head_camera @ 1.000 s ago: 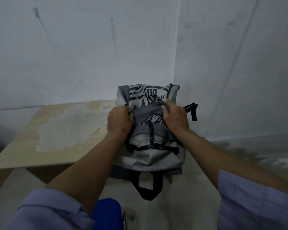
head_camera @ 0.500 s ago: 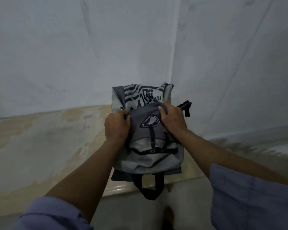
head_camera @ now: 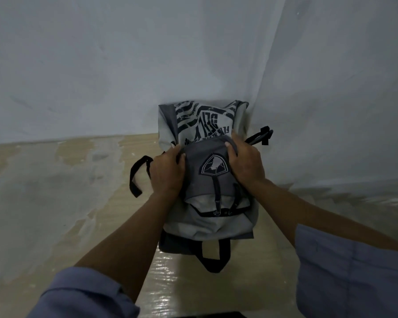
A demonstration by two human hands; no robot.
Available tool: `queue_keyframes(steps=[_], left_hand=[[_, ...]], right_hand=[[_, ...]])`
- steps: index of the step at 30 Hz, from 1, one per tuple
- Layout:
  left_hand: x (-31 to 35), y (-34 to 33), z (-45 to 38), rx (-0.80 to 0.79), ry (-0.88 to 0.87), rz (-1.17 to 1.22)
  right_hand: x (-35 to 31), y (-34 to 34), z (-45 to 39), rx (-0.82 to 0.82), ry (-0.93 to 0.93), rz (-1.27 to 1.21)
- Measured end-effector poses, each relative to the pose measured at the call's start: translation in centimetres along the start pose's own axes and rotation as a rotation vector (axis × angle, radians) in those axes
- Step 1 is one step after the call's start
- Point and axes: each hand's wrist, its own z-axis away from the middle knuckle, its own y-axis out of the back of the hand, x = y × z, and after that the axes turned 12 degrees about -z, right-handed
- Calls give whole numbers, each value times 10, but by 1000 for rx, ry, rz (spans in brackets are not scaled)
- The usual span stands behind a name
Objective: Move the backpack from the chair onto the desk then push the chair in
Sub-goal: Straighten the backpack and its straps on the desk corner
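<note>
A grey backpack (head_camera: pixel 207 216) with a black-and-white printed top and a shield badge lies on the pale wooden desk (head_camera: pixel 67 203), its far end against the wall corner. My left hand (head_camera: pixel 167 172) grips its left side and my right hand (head_camera: pixel 245 162) grips its right side, both around the dark grey front pocket. A black strap loops out to the left on the desk, another sticks out at the right, and a black handle loop hangs toward me. The chair is out of view.
White walls meet in a corner (head_camera: pixel 262 88) right behind the backpack. The desk surface has worn whitish patches (head_camera: pixel 32 191) at the left. The desk's right edge runs close beside the backpack, with floor (head_camera: pixel 354 203) beyond it.
The backpack has moved forward, away from the desk's front edge toward the wall corner, and now rests fully on the desk. Both hands kept their grip. The blue chair has dropped out of view.
</note>
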Motion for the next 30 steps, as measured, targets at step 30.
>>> queue_keyframes(steps=[30], left_hand=[[-108, -28, -31, -299, 341, -19]], right_hand=[[-53, -111, -11, -251, -37, 63]])
